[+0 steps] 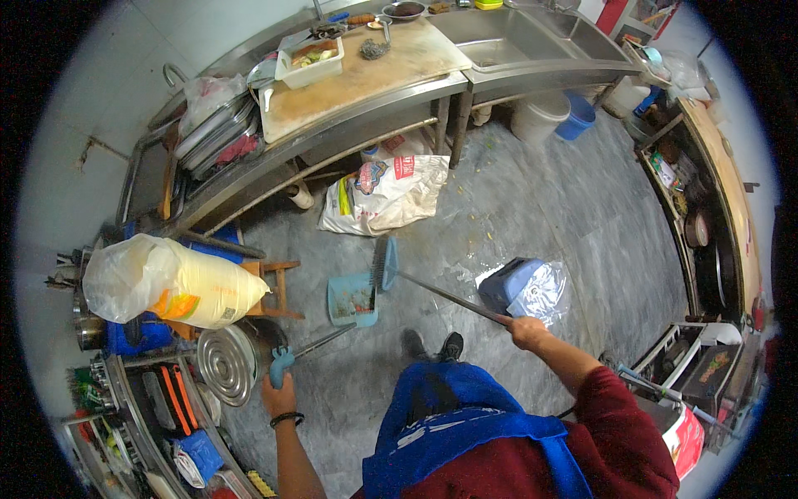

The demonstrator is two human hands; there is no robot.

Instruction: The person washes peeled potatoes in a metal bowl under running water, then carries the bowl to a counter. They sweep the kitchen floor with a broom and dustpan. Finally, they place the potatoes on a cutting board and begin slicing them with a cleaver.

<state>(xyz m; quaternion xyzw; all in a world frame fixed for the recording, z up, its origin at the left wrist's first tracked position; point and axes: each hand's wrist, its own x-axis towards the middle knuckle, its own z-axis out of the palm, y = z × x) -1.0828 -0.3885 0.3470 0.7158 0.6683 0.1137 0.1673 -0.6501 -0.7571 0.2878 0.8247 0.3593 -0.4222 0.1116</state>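
My left hand [278, 392] grips the blue handle of a long-handled dustpan [340, 298]. Its light-blue pan sits on the grey floor with small scraps of debris in it. In my right hand [528, 332] is the dark stick of a broom [389, 265]. The broom's blue head with dark bristles is turned on its side, over the right edge of the pan. A dark-blue bin [508, 280] with a clear plastic bag [543, 292] at its opening is on the floor, just beyond my right hand.
A white printed sack [386, 196] lies on the floor under the steel counter [374, 103]. To the left, a large yellow sack [212, 280] rests on a wooden stool [283, 290]. White and blue buckets [575, 117] stand beneath the sink [511, 47]. A wooden-topped shelf unit [723, 187] lines the right side.
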